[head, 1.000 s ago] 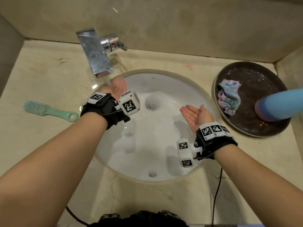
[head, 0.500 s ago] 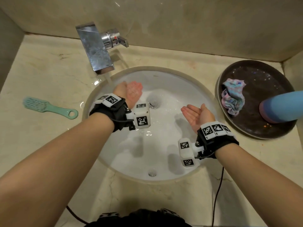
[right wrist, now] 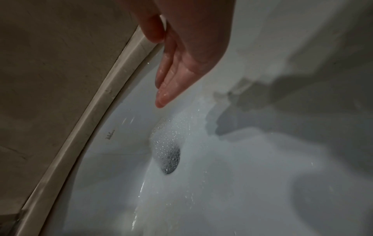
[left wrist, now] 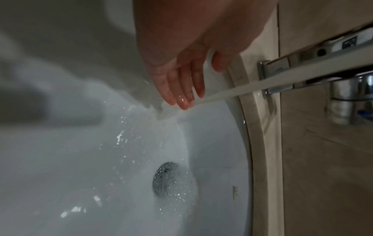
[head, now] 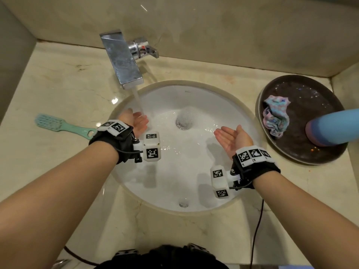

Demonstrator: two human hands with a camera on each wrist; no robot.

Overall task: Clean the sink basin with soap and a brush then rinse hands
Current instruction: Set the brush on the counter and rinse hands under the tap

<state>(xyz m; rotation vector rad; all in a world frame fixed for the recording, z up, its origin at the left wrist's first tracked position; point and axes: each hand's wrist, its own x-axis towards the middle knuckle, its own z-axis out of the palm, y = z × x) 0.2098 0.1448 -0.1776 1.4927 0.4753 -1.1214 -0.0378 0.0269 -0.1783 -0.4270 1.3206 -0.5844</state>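
Sink basin (head: 186, 175) lies under both my grips, wet, w/ foam round the drain (head: 183, 123). My left hand (head: 137, 121) is spread flat, fingertips (left wrist: 184, 103) in the tap stream (head: 138, 101). My right hand (head: 232, 137) is palm-up, fingers straight & together, holding nothing. Brush (head: 62, 126) lies on the desk just left of my left grip.
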